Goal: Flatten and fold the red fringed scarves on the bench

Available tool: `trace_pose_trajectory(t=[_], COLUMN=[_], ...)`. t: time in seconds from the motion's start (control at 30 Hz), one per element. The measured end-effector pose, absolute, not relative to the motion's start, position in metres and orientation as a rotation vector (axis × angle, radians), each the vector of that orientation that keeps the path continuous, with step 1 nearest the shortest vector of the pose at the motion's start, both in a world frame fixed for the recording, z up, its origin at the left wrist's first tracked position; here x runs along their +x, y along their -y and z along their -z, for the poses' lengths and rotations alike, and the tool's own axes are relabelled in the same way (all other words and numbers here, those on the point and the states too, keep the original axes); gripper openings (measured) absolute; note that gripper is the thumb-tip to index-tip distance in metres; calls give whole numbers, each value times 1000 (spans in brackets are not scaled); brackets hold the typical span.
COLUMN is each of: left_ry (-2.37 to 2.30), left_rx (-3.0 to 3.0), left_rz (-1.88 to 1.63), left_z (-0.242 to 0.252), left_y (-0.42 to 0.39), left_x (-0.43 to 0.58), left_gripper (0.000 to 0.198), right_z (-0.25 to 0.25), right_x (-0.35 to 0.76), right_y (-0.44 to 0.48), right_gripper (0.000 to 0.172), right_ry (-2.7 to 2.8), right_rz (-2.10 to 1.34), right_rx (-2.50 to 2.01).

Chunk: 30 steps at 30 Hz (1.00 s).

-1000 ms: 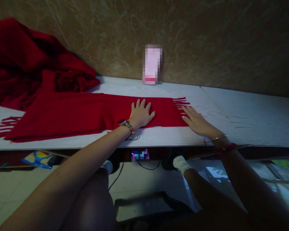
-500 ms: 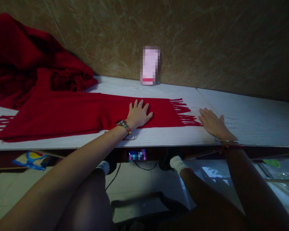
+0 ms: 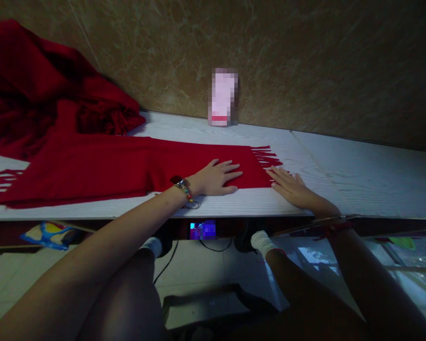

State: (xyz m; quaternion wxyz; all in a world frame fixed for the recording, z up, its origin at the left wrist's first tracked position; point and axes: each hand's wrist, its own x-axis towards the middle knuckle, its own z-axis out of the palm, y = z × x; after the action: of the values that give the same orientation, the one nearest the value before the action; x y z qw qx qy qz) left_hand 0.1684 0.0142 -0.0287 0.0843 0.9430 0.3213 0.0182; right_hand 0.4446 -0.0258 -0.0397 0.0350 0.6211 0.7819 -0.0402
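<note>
A red fringed scarf (image 3: 102, 166) lies lengthwise in a folded strip on the white wood-grain table (image 3: 369, 175). My left hand (image 3: 218, 177) rests flat on the scarf near its right end, fingers spread and pointing right, with a ring on one finger. At the right fringe, my right hand (image 3: 287, 185) lies flat with its fingers stretched out over the lower tassels. Neither hand grips anything.
A heap of red cloth (image 3: 39, 90) is piled at the back left against the brown marbled wall (image 3: 287, 61). A blurred pink box-like object (image 3: 223, 97) stands by the wall. Below the table edge are a lit screen (image 3: 203, 230) and a blue-and-yellow packet (image 3: 51, 235).
My right hand has moved left from just past the fringe tips onto the lower tassels. My left hand has slid slightly right and nearer the front edge. The scarf looks much the same.
</note>
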Motion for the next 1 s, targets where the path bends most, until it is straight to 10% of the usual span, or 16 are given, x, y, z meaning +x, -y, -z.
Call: trace_pose_trajectory(t=[0.43, 1.0], left_ry=[-1375, -1848], left_rx=[2567, 2393], left_rz=[-636, -200], left_z=[26, 34], left_y=[-17, -16], left_x=[164, 169], left_gripper=[44, 56], right_z=[11, 33], right_x=[411, 401], right_y=[7, -16], right_gripper=[58, 57], right_ry=[-2388, -2263], right_rz=[95, 145], right_rx=[2142, 2000])
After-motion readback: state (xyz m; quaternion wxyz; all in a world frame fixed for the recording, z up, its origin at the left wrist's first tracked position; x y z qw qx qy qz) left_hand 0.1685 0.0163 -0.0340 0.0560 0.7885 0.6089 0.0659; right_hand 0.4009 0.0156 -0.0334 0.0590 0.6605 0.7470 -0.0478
